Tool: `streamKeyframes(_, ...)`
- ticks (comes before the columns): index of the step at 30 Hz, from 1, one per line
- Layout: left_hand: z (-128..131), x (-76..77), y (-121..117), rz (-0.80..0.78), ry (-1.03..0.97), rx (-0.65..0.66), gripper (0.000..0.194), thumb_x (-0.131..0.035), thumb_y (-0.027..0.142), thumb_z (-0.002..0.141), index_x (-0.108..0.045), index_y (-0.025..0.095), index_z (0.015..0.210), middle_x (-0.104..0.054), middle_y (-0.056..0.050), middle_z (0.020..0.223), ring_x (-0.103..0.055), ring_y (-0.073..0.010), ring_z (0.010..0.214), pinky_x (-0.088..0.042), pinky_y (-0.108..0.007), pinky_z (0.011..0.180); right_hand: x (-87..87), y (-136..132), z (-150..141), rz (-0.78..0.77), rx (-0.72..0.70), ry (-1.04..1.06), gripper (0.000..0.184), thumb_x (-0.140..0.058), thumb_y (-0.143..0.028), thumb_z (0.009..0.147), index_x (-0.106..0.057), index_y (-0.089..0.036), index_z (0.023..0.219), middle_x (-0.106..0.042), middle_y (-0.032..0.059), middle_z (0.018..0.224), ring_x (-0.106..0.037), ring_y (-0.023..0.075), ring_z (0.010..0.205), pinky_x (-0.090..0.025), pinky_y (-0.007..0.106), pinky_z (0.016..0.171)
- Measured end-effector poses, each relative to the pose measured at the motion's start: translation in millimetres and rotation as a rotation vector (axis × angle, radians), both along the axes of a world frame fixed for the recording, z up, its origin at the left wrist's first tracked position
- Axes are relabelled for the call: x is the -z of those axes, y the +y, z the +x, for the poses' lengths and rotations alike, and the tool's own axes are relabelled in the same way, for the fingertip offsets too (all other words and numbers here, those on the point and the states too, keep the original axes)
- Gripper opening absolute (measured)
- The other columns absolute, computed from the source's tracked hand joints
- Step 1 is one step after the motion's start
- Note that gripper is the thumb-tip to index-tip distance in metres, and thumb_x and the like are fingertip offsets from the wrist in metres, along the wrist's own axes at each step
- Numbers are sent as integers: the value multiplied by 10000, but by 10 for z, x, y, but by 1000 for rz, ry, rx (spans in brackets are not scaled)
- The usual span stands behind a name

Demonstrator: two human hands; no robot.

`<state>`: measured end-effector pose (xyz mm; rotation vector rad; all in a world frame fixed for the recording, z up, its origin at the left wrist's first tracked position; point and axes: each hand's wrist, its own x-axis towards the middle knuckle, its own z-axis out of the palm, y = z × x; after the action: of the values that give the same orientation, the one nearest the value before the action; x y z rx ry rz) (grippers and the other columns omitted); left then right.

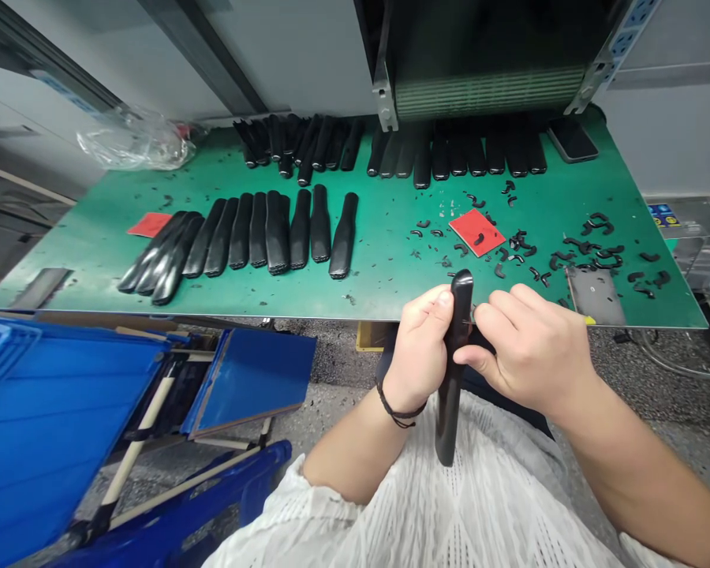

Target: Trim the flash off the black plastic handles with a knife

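This looks like a factory workshop: green workbench (390, 276), rows of identical black parts (241, 233), tube-framed rack (137, 446).

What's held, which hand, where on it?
Left hand: black part, gripped along its half nearer the table. Right hand: curled close beside that half; can't tell whether it holds anything.

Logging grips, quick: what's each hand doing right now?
Left hand: closed, holding the long black part.
Right hand: fingers curled beside it; whether it holds anything can't be told.
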<state>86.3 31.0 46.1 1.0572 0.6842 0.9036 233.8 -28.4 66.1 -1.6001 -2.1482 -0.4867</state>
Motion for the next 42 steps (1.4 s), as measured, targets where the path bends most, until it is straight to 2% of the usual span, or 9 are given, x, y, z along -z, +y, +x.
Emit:
streamKeyframes(7, -7, -43, 62, -14, -29, -74, 429, -538, 560, 1017, -594, 181, 824, -512, 5, 673, -401, -104, 578, -335, -259, 549, 52, -94, -108, -89, -64, 66, 564, -372, -652, 1040, -556, -207, 746, -488, 14, 697, -354, 179, 700, -200, 323, 589)
streamKeyframes(19, 84, -17, 130, -104, -130, -173, 441, -617, 607, 964, -589, 193, 813, -429, 35, 611, -352, -86, 515, -311, -241, 470, 106, -171, -125, -118, -82, 63, 515, -410, -594, 1052, -512, -214, 719, -484, 9, 688, -374, 179, 705, -217, 323, 590)
streamKeyframes(24, 92, -20, 236, -143, -130, -204, 546, -604, 718, 914, -593, 187, 790, -441, 30, 590, -363, -86, 498, -311, -244, 455, 115, -160, -148, -140, -141, 23, 487, -431, -566, 1051, -523, -210, 731, -487, 9, 688, -369, 177, 700, -204, 324, 588)
streamKeyframes(31, 61, -87, 445, -230, -141, -312, 527, -609, 699, 915, -607, 192, 772, -453, 30, 552, -409, -94, 465, -328, -247, 457, 115, -203, -163, -251, -237, 3, 497, -447, -604, 1032, -526, -211, 738, -506, 18, 701, -404, 180, 712, -212, 327, 598)
streamKeyframes(36, 36, -144, 557, -283, -162, -378, 524, -595, 669, 938, -600, 180, 751, -445, 33, 537, -404, -84, 435, -325, -238, 448, 126, -246, -156, -269, -216, -4, 545, -485, -703, 977, -515, -214, 736, -510, 13, 700, -401, 174, 709, -197, 325, 593)
streamKeyframes(42, 17, -123, 617, -304, -169, -442, 534, -589, 684, 932, -595, 180, 754, -439, 33, 531, -391, -79, 422, -298, -233, 430, 108, -244, -185, -235, -207, -44, 496, -495, -624, 1009, -523, -214, 731, -502, 15, 683, -390, 177, 706, -199, 323, 589)
